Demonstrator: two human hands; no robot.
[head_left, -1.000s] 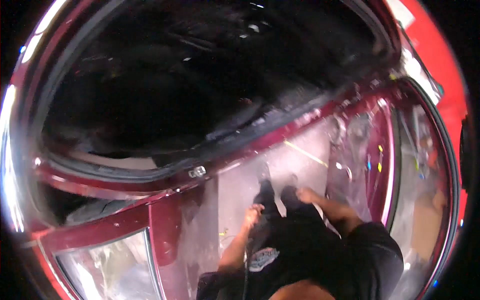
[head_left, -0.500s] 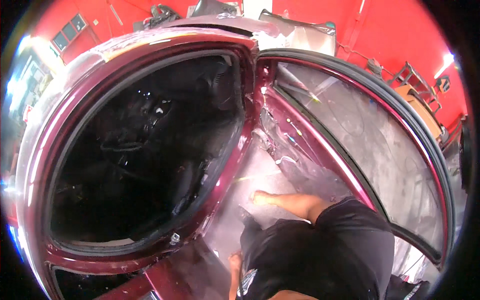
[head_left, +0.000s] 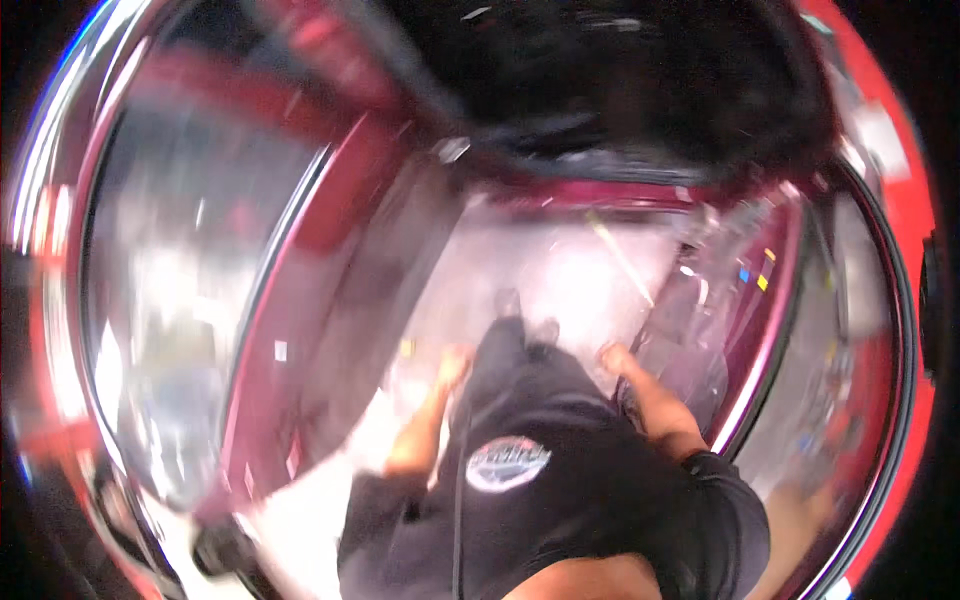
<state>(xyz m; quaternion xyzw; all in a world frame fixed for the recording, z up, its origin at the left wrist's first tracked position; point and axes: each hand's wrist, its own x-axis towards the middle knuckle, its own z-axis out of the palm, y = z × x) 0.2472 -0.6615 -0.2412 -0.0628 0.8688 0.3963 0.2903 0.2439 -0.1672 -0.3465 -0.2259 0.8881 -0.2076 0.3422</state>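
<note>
Black shirt [head_left: 610, 480]: before it, left hand [head_left: 455, 364] and right hand [head_left: 614, 357] blur (spread or curled, I can't tell); rightward, glossy maroon door [head_left: 748, 338].

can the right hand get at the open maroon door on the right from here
Probably yes: the right hand hangs low, just left of the open maroon door in view, and nothing solid seems to block it, though blur hides finer detail.

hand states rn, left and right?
Left hand: too blurred to tell open or closed; no held object visible.
Right hand: also can't be told; no held object visible.
</note>
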